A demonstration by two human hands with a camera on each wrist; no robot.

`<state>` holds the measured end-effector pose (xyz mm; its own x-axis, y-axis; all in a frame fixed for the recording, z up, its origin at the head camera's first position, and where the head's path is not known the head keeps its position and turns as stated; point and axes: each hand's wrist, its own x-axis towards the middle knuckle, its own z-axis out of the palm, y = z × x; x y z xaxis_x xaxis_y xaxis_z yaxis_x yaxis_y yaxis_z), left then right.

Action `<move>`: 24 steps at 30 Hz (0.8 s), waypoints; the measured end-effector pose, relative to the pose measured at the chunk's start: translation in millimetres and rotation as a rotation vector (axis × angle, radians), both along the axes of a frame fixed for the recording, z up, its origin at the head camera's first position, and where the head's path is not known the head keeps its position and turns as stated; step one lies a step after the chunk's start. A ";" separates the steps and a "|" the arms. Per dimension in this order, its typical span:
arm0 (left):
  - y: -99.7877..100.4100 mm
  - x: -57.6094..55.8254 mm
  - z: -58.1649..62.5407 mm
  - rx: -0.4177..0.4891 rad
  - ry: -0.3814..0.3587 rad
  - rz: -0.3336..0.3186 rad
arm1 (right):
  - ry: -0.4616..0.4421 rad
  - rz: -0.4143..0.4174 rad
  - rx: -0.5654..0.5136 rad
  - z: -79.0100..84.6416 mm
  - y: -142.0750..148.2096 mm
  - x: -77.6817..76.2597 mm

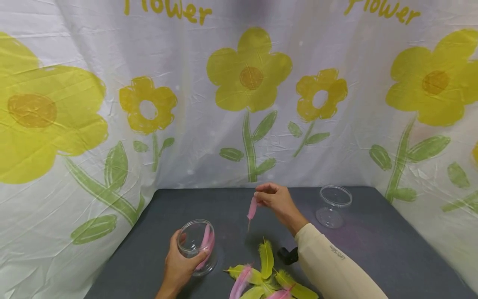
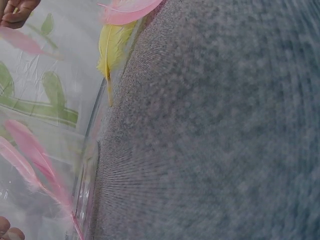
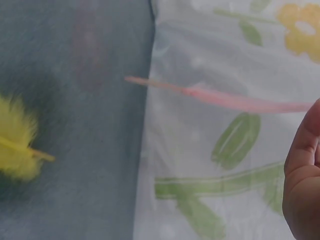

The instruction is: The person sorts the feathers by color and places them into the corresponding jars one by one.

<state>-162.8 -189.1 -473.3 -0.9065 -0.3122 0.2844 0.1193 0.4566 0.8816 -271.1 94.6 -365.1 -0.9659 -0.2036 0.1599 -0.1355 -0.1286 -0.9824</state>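
Pink feather, featherlight and limp, hangs pinched in my right hand; my left hand grips the jar at seven o'clock.

A pink feather is seen stretched across the flowered cloth, its quill tip reaching the grey table. A yellow feather lies on the table at left; part of the right hand is seen at right.

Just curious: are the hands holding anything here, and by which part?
The right hand pinches a pink feather by its upper tip. The left hand grips a clear jar around its side.
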 end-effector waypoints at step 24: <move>-0.7 0.2 -0.1 0.022 -0.004 -0.004 | 0.132 0.191 -0.109 35.6 -77.5 16.4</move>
